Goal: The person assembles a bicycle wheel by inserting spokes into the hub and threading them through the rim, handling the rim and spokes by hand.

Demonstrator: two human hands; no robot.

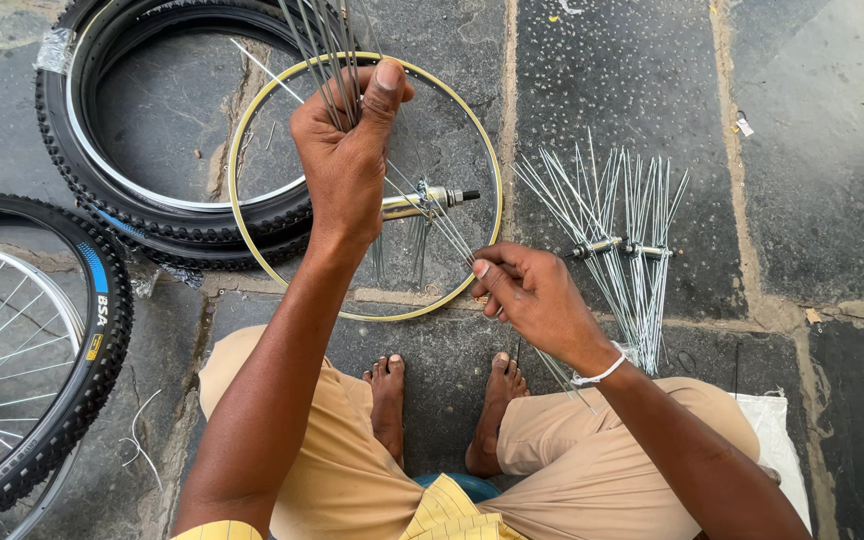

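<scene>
A bare yellow-edged wheel rim (pixel 243 128) lies on the stone floor in front of my feet. A metal hub (pixel 430 198) sits inside it with thin spokes hanging from it. My left hand (pixel 345 160) is raised over the rim and grips a bunch of loose spokes (pixel 324 45) that fan upward. My right hand (pixel 532 295) is at the rim's near right edge, pinching one spoke (pixel 444 222) that runs from the hub toward the rim.
Two hubs with fanned spokes (pixel 614 235) lie on the floor to the right. Stacked knobby tyres (pixel 132 205) lie at the upper left, partly under the rim. A complete spoked wheel with tyre (pixel 92 340) is at the left edge. White cloth (pixel 777 430) lies beside my right knee.
</scene>
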